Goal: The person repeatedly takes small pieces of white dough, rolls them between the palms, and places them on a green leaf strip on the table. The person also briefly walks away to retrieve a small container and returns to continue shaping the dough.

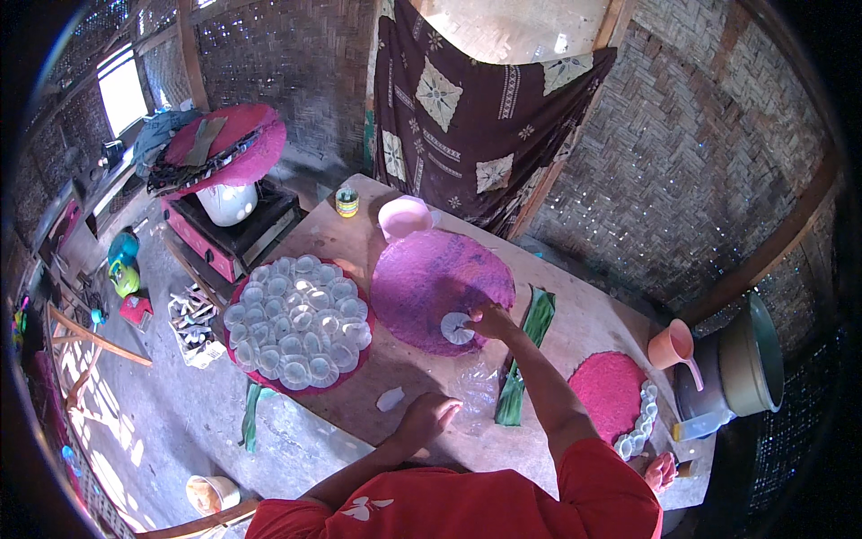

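Note:
My right hand (489,322) reaches over a round purple mat (431,269), its fingers closed at the edge of a thin white scalloped disc (457,329) that lies against the mat's near side. Closer to me, my left hand (429,420) hovers above the table with its fingers curled together. Whatever they may hold is too small to tell. Beside it lies a small white oval piece (390,399). Clear plastic sheeting (476,386) is spread between my hands. Left of the purple mat, a round red tray (366,357) bears several translucent white cup-like pieces (296,314).
A pink bowl (404,218) and a small jar (347,202) stand at the back. Green leaf strips (530,350) lie right of the purple mat. Farther right are a red round mat (606,395), an orange dipper (672,346) and a large basin (750,359). A stove (202,238) is back left.

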`<state>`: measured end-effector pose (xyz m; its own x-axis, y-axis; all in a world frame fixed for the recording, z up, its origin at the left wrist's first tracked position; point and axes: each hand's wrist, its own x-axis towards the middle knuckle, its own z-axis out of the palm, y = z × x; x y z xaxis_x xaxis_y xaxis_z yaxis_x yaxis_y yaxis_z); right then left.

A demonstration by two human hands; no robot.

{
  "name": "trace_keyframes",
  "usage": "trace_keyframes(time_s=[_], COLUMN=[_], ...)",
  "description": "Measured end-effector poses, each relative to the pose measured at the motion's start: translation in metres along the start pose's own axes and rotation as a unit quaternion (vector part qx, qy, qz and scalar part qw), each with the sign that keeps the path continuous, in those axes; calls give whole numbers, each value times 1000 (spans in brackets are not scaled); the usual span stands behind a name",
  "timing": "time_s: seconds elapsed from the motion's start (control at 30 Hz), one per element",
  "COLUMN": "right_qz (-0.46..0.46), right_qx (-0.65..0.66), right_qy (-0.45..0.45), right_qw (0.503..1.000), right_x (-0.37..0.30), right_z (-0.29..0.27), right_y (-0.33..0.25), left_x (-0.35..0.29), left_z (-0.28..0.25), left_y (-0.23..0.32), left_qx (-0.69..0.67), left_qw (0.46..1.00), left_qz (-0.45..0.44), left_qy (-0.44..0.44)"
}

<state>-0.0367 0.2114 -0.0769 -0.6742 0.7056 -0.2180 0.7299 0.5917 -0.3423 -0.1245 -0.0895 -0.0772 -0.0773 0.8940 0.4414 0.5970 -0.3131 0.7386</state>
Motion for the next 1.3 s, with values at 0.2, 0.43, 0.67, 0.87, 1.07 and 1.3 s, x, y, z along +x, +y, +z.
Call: trace_keyframes(time_s=[0.2,0.43,0.67,0.87,1.07,1.3], right_qz=[-18,-1,-57,-12,-32,217], right_qx=[98,203,139,218,167,13], right_qy=[31,6,70,40,178,270], right_qw=[995,979,986,975,969,938], right_x=[2,10,14,7,-19,-166], right_z=[4,9,25,20,3,-19], right_y=[2,17,23,17,3,38], left_x=[-1,-1,0,0,0,20], left_z=[2,3,2,2,1,-7], left_y=[-1,-1,0,1,2,14], left_qx=[6,11,16,17,3,25], left_qw=[1000,1000,1000,1000,1000,998], left_qz=[-1,3,2,3,6,-42], left_qy=[12,15,11,16,9,28])
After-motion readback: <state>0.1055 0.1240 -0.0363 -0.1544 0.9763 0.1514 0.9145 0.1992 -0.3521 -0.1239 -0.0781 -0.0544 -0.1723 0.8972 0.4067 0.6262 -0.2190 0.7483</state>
